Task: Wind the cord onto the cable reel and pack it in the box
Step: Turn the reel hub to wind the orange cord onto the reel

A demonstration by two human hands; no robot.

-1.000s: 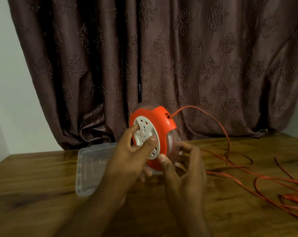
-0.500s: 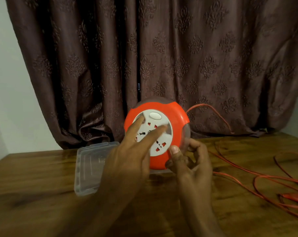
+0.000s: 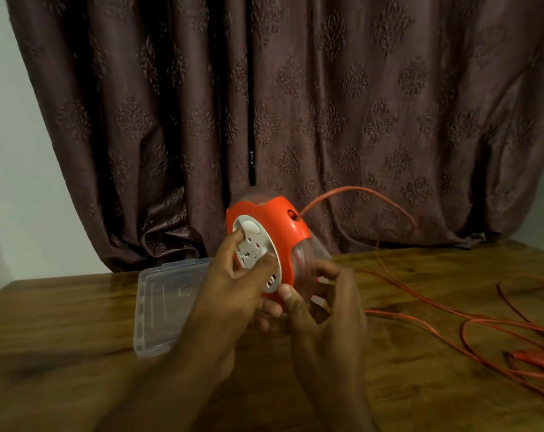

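An orange cable reel [image 3: 278, 224] with a white socket face is held above the wooden table, its face turned left. My left hand [image 3: 236, 286] presses fingers on the white face. My right hand [image 3: 323, 304] cups the clear back half from below and the right. The orange cord [image 3: 358, 193] leaves a hole in the reel's rim, arcs up and right, then drops to the table in loose loops. Its plug end [image 3: 535, 358] lies at the far right. A clear plastic box [image 3: 167, 304] lies flat on the table, left of my hands.
A brown patterned curtain [image 3: 295, 104] hangs close behind the table [image 3: 61, 353]. A pale wall shows at the left. Loose cord loops [image 3: 482, 325] spread over the right side of the table.
The reel has turned from facing me to facing left, and the cord's exit hole now shows on top. My left fingers shifted on the white face. The cord arc lifted higher.
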